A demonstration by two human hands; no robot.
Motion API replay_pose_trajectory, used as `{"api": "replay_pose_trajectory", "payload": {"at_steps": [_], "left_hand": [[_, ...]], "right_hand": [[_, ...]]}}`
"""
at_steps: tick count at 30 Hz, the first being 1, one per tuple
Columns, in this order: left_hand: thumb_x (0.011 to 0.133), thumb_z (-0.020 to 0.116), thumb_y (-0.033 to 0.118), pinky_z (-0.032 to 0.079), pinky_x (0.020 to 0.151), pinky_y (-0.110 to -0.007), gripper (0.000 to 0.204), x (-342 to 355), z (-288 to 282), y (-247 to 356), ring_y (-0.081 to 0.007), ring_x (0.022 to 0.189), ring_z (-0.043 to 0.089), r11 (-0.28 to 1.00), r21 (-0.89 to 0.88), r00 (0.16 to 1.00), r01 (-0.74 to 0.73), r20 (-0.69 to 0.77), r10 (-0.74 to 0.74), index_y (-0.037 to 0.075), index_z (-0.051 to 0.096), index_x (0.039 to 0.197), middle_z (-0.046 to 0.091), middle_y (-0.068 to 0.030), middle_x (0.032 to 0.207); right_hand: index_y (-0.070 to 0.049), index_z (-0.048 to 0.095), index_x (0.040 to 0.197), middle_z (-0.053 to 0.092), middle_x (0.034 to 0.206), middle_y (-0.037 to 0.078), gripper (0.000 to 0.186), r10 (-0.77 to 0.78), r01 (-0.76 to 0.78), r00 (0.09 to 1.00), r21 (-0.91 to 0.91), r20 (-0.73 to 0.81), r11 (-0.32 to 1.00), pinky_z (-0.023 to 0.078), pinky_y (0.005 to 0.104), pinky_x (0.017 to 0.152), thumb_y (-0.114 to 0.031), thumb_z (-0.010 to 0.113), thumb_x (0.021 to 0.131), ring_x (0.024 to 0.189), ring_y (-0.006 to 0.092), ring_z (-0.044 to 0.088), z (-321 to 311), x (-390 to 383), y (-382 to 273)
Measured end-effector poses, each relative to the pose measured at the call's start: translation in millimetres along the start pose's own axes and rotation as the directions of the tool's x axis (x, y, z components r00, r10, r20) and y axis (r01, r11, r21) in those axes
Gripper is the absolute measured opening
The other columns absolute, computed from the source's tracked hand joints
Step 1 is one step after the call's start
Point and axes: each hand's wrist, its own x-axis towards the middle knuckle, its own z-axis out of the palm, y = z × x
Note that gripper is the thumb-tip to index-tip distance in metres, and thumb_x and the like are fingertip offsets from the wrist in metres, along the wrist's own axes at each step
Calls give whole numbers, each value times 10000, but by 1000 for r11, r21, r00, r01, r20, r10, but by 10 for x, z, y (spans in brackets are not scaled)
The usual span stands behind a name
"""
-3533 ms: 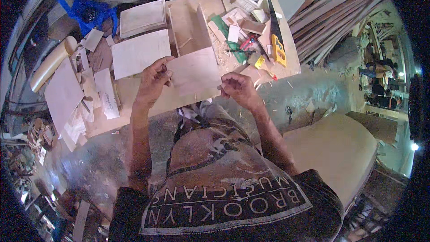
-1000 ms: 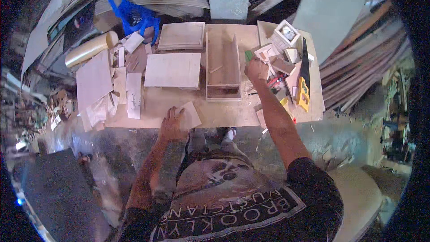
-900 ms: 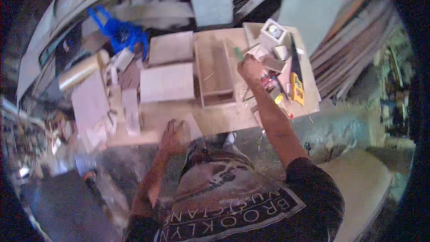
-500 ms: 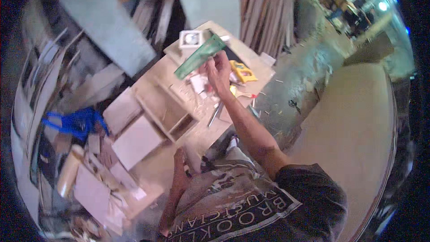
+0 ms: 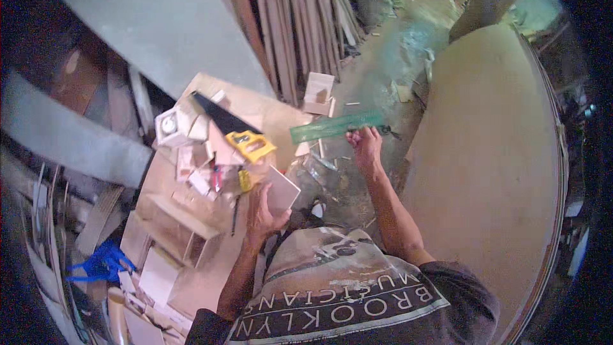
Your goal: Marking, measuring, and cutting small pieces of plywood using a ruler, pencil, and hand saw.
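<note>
My left hand [image 5: 260, 215] grips a small flat rectangular wooden board [image 5: 285, 190] by its lower edge, near the front of my body. Out to the right, my right hand [image 5: 366, 147] pinches a long see-through green ruler [image 5: 319, 130] near its right end. The ruler is held up above the floor, past the workbench edge, apart from the board. On the bench, beyond my left hand, lie a handsaw [image 5: 250, 147] with a yellow handle and a small yellow object [image 5: 244, 180] that is too blurred to name.
Wood offcuts [image 5: 199, 182], a white box with a round insert [image 5: 168, 124] and an open wooden frame [image 5: 179, 217] crowd the workbench [image 5: 211, 83]. A large board [image 5: 479, 153] stands at right. Long planks [image 5: 300, 25] lean behind. A blue plastic item [image 5: 102, 262] is at left.
My right hand has carried the green ruler from above the bench out to the right. My left hand has risen with the board into clearer view. My view has turned rightward.
</note>
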Motion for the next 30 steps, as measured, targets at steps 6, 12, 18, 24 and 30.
{"api": "replay_pose_trajectory", "payload": {"at_steps": [6, 12, 18, 24, 30], "left_hand": [[665, 763, 262, 333, 1053, -501, 806, 1127, 384, 590, -430, 1242, 382, 999, 37, 1000, -7, 25, 6, 21, 394, 1340, 453, -231, 1291], [610, 765, 224, 360, 1037, -492, 784, 2250, 753, 834, -434, 1235, 388, 976, 79, 979, -201, 55, 197, 8, 468, 1302, 367, -242, 1364], [592, 771, 204, 366, 1047, -486, 780, 3128, 1025, 727, -438, 1242, 390, 951, 30, 944, -306, 139, 300, 5, 498, 1295, 373, -254, 1358], [588, 794, 222, 313, 1093, -483, 818, 3852, 1069, 611, -431, 1299, 350, 951, -9, 926, -309, 227, 303, 17, 474, 1311, 366, -235, 1400], [621, 789, 225, 239, 1155, -470, 861, 4323, 968, 377, -398, 1381, 265, 960, 3, 925, -280, 270, 268, 22, 414, 1369, 337, -232, 1451]], "right_hand": [[-71, 549, 906, 557, 787, 36, 38, -24, 33, 985, 47, -169, 998, 461, 266, 603, -108, 548, 917, 612, 118, 511, -684, 483, -441], [-83, 574, 917, 505, 727, -2, 203, -263, 228, 964, -395, -36, 890, 406, 260, 493, -238, 463, 987, 604, 111, 505, -779, 1108, -576], [-65, 621, 941, 493, 667, -17, 314, 226, -153, 973, -609, 44, 779, 373, 241, 467, -341, 479, 990, 539, 100, 465, -341, 1522, -686], [76, 603, 853, 552, 690, 35, 517, -148, 293, 955, -763, 256, 576, 421, 357, 588, -404, 469, 987, 638, 145, 484, 93, 2090, -432], [83, 595, 838, 537, 650, 65, 531, 148, 92, 968, -839, 201, 536, 421, 368, 599, -416, 478, 977, 666, 135, 469, 439, 2597, -429]]}}
